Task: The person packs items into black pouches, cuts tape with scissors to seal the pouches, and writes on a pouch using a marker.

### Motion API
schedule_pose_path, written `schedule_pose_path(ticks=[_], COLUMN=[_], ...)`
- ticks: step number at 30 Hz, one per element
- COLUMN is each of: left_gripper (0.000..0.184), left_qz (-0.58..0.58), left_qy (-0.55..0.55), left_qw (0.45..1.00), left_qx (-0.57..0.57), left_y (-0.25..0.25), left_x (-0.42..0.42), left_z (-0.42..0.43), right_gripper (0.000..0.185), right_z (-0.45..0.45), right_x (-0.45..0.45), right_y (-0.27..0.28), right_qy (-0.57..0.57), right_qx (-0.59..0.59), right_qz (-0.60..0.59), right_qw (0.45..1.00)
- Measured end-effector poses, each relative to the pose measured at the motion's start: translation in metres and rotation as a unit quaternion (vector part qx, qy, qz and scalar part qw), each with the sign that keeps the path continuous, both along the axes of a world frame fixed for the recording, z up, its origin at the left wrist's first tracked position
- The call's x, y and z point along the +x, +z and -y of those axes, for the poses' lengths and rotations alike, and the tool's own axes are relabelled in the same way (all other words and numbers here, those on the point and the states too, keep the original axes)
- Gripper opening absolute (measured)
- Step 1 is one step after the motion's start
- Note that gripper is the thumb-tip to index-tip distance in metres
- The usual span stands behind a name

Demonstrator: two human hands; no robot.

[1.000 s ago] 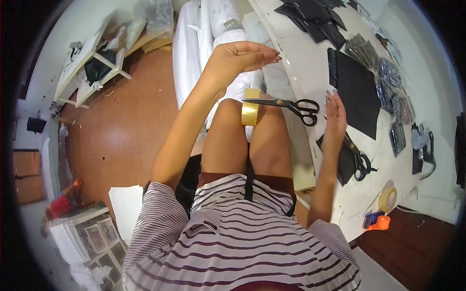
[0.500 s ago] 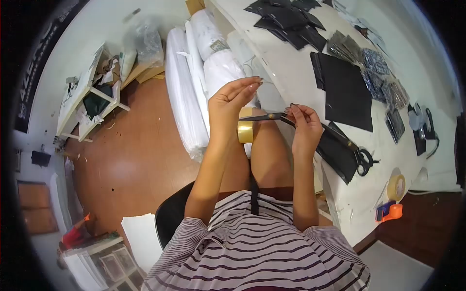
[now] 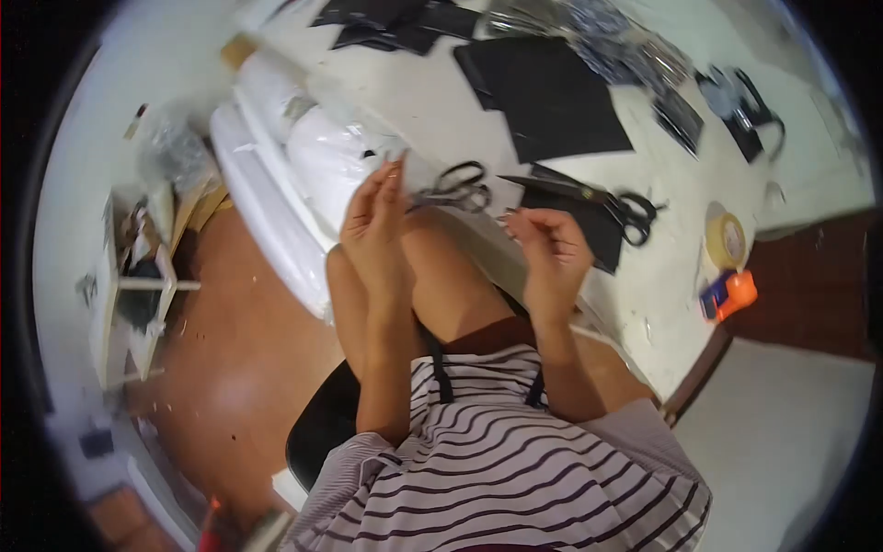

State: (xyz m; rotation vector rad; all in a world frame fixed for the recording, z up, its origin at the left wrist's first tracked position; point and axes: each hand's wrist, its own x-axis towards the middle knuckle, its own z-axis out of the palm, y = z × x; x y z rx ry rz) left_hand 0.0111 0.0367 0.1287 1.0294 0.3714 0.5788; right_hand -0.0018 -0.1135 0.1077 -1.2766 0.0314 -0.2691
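Observation:
My left hand (image 3: 375, 216) is raised over my left thigh with thumb and fingers pinched together. A small dark speck shows by its fingertips, but whether it is held is unclear. My right hand (image 3: 556, 247), near the table edge, pinches its fingertips too, on something too small to make out. Between the hands lies a pair of black-handled scissors (image 3: 464, 191), its blades partly hidden behind my left hand. A second pair of scissors (image 3: 625, 213) rests on black sheet pieces (image 3: 602, 244) just beyond my right hand.
The white table (image 3: 441, 106) holds a stack of large black sheets (image 3: 561, 106), clear-wrapped packets (image 3: 625, 46), a tape roll (image 3: 726, 241) and an orange-and-blue tape dispenser (image 3: 729, 294). White wrapped rolls (image 3: 267, 193) stand beside the table. A shelf (image 3: 138, 285) is at left.
The view has swung toward the right, shifting the table leftward in the frame. My hands have moved apart from the scissors between them, whose handles now show. The gold tape roll by my lap is no longer visible.

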Motion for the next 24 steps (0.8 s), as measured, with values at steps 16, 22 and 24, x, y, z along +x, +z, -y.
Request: schedule_pose_path(ticks=[16, 22, 24], left_gripper=[0.012, 0.012, 0.011], left_qz=[0.014, 0.038, 0.013], left_qy=[-0.144, -0.126, -0.124], left_qw=[0.98, 0.922, 0.912], left_qx=[0.137, 0.363, 0.39], left_y=[-0.065, -0.083, -0.086], left_x=[0.01, 0.018, 0.019], left_z=[0.137, 0.161, 0.164], right_gripper=[0.007, 0.011, 0.015], right_z=[0.128, 0.158, 0.163], right_x=[-0.033, -0.027, -0.025], right_y=[-0.047, -0.064, -0.073], right_qy=[-0.132, -0.187, -0.187], right_qx=[-0.061, -0.11, -0.105], right_qz=[-0.066, -0.149, -0.164], right_qw=[0.987, 0.965, 0.963])
